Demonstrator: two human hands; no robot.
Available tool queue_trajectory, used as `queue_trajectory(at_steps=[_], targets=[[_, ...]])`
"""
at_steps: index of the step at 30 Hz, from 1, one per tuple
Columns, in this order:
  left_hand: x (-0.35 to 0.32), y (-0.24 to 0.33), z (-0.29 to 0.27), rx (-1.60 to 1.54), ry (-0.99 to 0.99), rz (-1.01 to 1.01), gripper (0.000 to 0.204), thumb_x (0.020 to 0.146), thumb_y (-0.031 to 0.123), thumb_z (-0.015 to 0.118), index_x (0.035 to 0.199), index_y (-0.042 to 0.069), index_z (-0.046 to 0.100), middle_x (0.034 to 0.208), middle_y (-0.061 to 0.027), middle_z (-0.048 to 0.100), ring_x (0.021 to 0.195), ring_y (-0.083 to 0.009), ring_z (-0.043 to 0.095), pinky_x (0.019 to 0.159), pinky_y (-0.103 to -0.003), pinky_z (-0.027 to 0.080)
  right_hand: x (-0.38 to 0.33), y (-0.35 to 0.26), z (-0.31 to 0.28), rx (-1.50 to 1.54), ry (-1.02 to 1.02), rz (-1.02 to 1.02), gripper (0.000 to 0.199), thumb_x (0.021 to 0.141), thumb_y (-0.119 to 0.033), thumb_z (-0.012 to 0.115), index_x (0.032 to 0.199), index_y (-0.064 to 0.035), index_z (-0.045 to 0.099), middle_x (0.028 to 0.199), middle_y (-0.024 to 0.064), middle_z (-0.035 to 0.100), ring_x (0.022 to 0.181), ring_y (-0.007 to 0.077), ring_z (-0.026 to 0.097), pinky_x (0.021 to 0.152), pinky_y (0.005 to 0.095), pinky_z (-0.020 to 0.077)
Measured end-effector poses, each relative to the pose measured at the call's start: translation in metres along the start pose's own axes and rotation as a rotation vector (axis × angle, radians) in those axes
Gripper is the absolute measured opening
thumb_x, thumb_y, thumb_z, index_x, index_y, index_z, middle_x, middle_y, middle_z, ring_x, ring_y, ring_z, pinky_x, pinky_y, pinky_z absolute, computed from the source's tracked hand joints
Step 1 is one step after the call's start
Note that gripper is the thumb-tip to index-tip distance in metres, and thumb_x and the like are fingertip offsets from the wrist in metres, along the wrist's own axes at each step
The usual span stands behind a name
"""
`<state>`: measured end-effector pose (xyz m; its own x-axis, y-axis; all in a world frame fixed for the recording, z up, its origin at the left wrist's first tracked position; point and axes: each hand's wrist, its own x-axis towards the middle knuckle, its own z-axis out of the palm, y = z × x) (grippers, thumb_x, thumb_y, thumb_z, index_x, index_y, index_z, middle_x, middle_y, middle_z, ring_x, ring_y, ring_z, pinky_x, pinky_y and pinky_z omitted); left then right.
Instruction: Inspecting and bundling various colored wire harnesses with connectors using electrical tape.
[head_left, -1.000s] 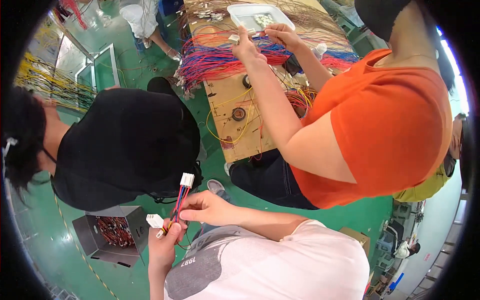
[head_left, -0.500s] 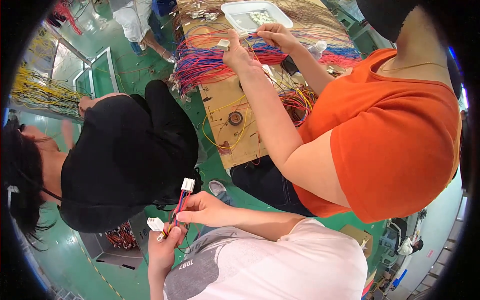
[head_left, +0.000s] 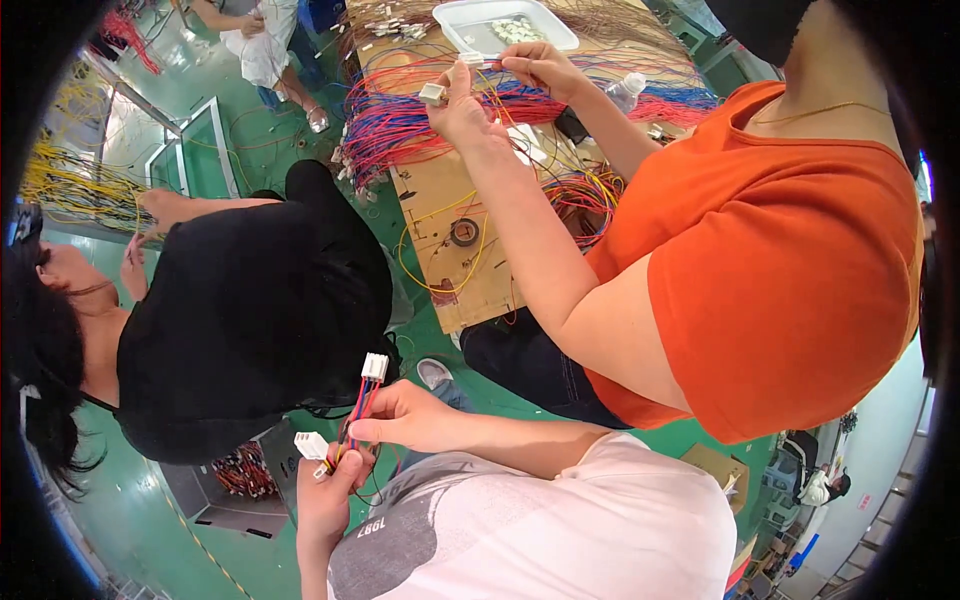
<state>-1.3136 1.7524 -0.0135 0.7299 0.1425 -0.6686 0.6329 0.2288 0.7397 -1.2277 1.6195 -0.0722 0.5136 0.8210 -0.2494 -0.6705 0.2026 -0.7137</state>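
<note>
A small wire harness [head_left: 364,402] of red, blue, dark and yellow wires is pinched in both my hands. My left hand [head_left: 326,492] is closed around its lower part, thumb up. Beside that thumb a white multi-slot connector [head_left: 312,445] points up and left, with a smaller white connector end [head_left: 321,470] just below it. Closing from the right, my right hand [head_left: 400,416] grips the wires with thumb and fingers, touching my left fingertips. Above it stands another white connector [head_left: 375,367] at the wires' upper end. A thin dark wire loops below my hands.
At the wooden table [head_left: 440,290], a co-worker in an orange top [head_left: 770,270] holds white connectors; wire bundles [head_left: 395,125], a tape roll [head_left: 464,233] and a white tray [head_left: 440,15] lie there. Left sits a co-worker in black [head_left: 250,320], near a grey bin [head_left: 240,505].
My hands and the harness stay almost in place. The black-clad co-worker's head and arms have shifted by the yellow wires. The orange-clad co-worker's hands have moved slightly left.
</note>
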Motion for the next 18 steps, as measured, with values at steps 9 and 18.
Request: queue_trajectory(at_steps=[9,18], targets=[[-0.0052,-0.0033,0.0063,0.054,-0.002,0.052,0.024,0.08,0.021,0.055,0.072,-0.002,0.055,0.053,0.002,0.042,0.049,-0.0056,0.034,0.045,-0.021,0.023,-0.0071,0.0006,-0.0004,-0.031,0.007,-0.01,0.016,0.079,-0.015,0.057,0.077,-0.0007,0.061,0.066,-0.0016,0.057,0.062,0.0035,0.048,0.055,0.0211,0.0403],[-0.008,-0.0083,0.007,0.042,0.007,0.07,0.026,0.08,0.024,0.055,0.072,-0.001,0.054,0.054,0.0016,0.043,0.049,-0.0056,0.035,0.045,-0.021,0.023,-0.0088,0.0019,0.0009,-0.045,-0.012,-0.028,0.017,0.079,-0.016,0.057,0.074,-0.0001,0.061,0.063,-0.0022,0.055,0.059,0.0029,0.046,0.052,0.0207,0.0381]])
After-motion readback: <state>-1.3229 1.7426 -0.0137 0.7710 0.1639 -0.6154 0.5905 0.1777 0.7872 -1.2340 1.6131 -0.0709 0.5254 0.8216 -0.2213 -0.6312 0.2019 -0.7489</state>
